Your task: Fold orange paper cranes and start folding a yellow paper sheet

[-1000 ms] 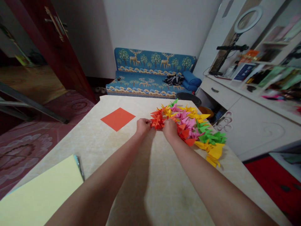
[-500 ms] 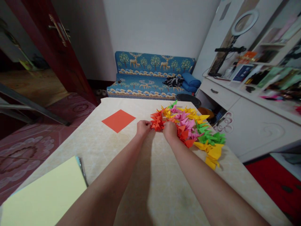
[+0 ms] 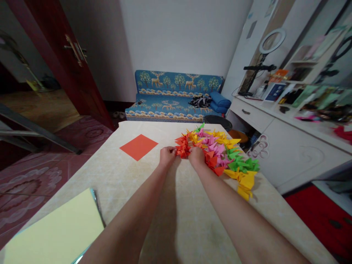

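Red origami cranes point(image 3: 182, 150) lie at the left edge of a pile of folded paper cranes. My left hand point(image 3: 167, 156) pinches the left side of this red cluster. On its other side, my right hand point(image 3: 197, 156) has its fingers closed at the red paper, its fingertips partly hidden. Pink cranes point(image 3: 217, 148), green cranes point(image 3: 242, 163) and yellow cranes point(image 3: 244, 181) spread to the right of my hands. A flat orange-red paper square point(image 3: 139, 146) rests on the table left of my left hand.
The table point(image 3: 115, 190) has a pale patterned cover. A stack of light yellow paper point(image 3: 57, 231) is at its near left corner. Beyond the far edge stands a blue patterned sofa point(image 3: 170, 104). A white cabinet point(image 3: 291, 146) is on the right, a dark red door point(image 3: 74, 66) on the left.
The whole view has shifted, so the table and sofa appear slightly lower. Both hands stay at the red cranes with little visible movement. The orange-red square has not moved on the table.
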### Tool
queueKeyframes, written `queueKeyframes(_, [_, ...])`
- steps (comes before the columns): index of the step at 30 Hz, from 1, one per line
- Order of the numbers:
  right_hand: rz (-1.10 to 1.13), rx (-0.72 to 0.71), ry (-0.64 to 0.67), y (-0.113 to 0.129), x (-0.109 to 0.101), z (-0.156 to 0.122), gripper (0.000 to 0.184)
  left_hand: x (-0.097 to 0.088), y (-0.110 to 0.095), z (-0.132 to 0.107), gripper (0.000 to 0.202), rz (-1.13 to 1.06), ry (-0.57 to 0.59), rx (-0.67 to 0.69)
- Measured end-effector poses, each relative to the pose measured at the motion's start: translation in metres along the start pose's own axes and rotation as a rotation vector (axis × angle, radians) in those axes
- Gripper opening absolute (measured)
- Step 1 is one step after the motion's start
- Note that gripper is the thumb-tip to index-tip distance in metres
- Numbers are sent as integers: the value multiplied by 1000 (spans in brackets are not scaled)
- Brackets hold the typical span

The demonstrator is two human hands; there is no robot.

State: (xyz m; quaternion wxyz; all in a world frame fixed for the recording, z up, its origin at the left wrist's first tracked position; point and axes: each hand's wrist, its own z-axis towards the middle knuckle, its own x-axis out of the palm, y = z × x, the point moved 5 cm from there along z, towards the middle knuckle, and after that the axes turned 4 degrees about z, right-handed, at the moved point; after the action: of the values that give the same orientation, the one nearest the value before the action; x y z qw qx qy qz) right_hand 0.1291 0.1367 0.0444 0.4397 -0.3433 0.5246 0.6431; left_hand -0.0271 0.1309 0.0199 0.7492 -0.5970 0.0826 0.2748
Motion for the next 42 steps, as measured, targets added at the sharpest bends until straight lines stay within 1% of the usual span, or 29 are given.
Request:
queueKeyframes(6, [61, -23, -16, 0, -3, -3, 23, -7, -4, -4, 37, -59, -54, 3])
queueKeyframes(9, [85, -41, -31, 5, -11, -6, 26, -12, -3, -4, 44, -64, -104, -7])
queueKeyframes(12, [102, -52, -58, 11, -20, -11, 28, -16, -3, -7, 45, -61, -152, -10])
queueKeyframes(14, [118, -70, -88, 15, -28, -18, 32, -18, -3, -9, 47, -59, -174, -19])
queueKeyframes(16, [143, -104, -120, 20, -34, -32, 34, -19, -2, -12, 47, -62, -183, -26])
queueKeyframes(19, [192, -164, -167, 25, -37, -64, 37, -21, 0, -20, 46, -67, -190, -30])
queueKeyframes(21, [314, -211, -250, 26, -38, -90, 39, -23, 1, -26, 44, -63, -198, -27])
queueKeyframes(24, [431, -230, -307, 23, -31, -124, 42, -27, 0, -39, 41, -49, -204, -17])
queueKeyframes(26, [473, -204, -300, 19, -23, -142, 41, -28, 0, -48, 40, -41, -193, -6])
queueKeyframes(29, [506, -168, -266, 12, -11, -162, 37, -29, -1, -62, 34, -22, -148, 34])
queueKeyframes(31, [510, -151, -265, 9, -6, -169, 36, -29, -4, -71, 28, 6, -106, 81])
queueKeyframes(33, [507, -157, -264, 8, -3, -171, 38, -28, -8, -79, 25, 45, -61, 138])
queueKeyframes(36, [526, -214, -284, 11, -1, -162, 46, -25, -16, -88, 29, 117, 8, 226])
queueKeyframes(39, [522, -236, -290, 14, 1, -142, 55, -21, -23, -94, 39, 189, 69, 298])
queueKeyframes(41, [491, -261, -292, 16, 4, -127, 56, -19, -27, -96, 45, 229, 104, 336])
queueKeyframes(42, [468, -274, -289, 17, 5, -120, 54, -18, -28, -97, 45, 247, 117, 349])
